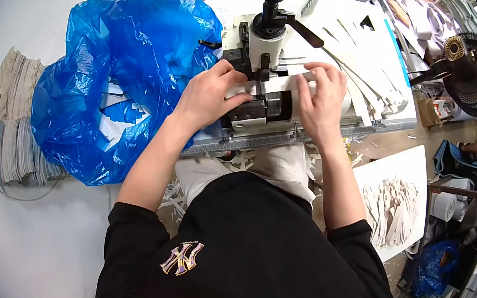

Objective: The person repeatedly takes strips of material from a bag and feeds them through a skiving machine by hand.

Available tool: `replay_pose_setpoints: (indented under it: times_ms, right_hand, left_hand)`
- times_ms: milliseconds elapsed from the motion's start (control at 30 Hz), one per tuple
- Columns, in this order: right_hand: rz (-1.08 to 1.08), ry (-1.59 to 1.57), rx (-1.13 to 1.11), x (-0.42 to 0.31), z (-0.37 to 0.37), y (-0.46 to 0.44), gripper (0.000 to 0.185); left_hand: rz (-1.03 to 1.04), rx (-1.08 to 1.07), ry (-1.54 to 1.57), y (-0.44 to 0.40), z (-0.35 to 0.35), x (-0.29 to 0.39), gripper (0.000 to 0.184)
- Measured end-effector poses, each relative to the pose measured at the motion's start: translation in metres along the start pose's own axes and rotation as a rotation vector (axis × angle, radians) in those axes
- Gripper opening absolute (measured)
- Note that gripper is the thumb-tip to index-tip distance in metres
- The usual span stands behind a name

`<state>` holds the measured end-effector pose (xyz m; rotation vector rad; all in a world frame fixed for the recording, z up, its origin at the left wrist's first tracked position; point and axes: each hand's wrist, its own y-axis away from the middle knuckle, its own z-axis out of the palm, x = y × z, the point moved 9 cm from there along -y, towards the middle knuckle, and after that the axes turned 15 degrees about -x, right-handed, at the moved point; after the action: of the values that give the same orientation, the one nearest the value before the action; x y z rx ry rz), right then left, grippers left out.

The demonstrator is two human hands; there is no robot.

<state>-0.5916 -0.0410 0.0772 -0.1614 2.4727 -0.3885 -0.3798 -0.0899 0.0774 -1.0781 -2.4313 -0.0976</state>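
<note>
A white strip [281, 84] lies across the work plate of a white machine [264, 49] with a black top knob and side lever. My left hand [206, 94] pinches the strip's left end between thumb and fingers, beside the presser foot [262, 74]. On the other side, my right hand [322, 103] grips the right part, its thumb and fingertips closed on the strip. Both hands are close to the foot, and the fingers partly hide the strip's ends. Below it, a dark opening [280, 105] shows in the machine bed.
A blue plastic bag [145, 26] with white pieces inside hangs left of the machine. Long white strips [359, 68] lie on the table to the right. More cut strips [392, 209] sit on a white board lower right. A black fan [472, 74] stands at upper right.
</note>
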Motion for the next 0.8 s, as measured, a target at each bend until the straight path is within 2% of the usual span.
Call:
replay_pose_setpoints:
  times_ms: [100,233,300,333,367,433,500,600,667,800]
  right_hand:
    - [0.071,0.05,0.178,0.02,-0.051,0.01,0.017]
    - [0.158,0.076,0.282,0.067,-0.089,0.027,0.017]
    - [0.163,-0.021,0.471,0.102,-0.099,0.037,0.019]
    - [0.164,-0.073,0.565,0.118,-0.105,0.046,0.019]
    - [0.17,-0.062,0.576,0.12,-0.108,0.05,0.019]
    - [0.269,0.103,0.508,0.119,-0.101,0.048,0.021]
    - [0.31,0.182,0.471,0.114,-0.097,0.043,0.022]
    - [0.534,0.198,0.392,0.116,-0.095,0.045,0.031]
    - [0.548,0.177,0.423,0.116,-0.102,0.037,0.033]
    - [0.579,0.133,0.489,0.126,-0.115,0.026,0.036]
  left_hand:
    - [-0.017,0.055,0.075,0.007,0.001,-0.005,0.027]
    - [-0.046,0.072,0.024,0.022,-0.014,-0.009,0.023]
    - [-0.095,0.133,-0.017,0.041,-0.03,-0.033,0.02]
    - [-0.205,0.128,0.014,0.054,-0.039,-0.052,0.018]
    - [-0.318,0.119,0.042,0.071,-0.049,-0.074,0.015]
    - [-0.368,0.177,-0.016,0.11,-0.065,-0.122,0.014]
    - [-0.555,0.136,-0.112,0.158,-0.071,-0.171,0.017]
    - [-0.632,0.057,-0.121,0.217,-0.069,-0.214,0.019]
    - [-0.842,-0.098,-0.138,0.249,-0.061,-0.234,0.023]
    - [-0.807,-0.013,-0.192,0.282,-0.053,-0.249,0.028]
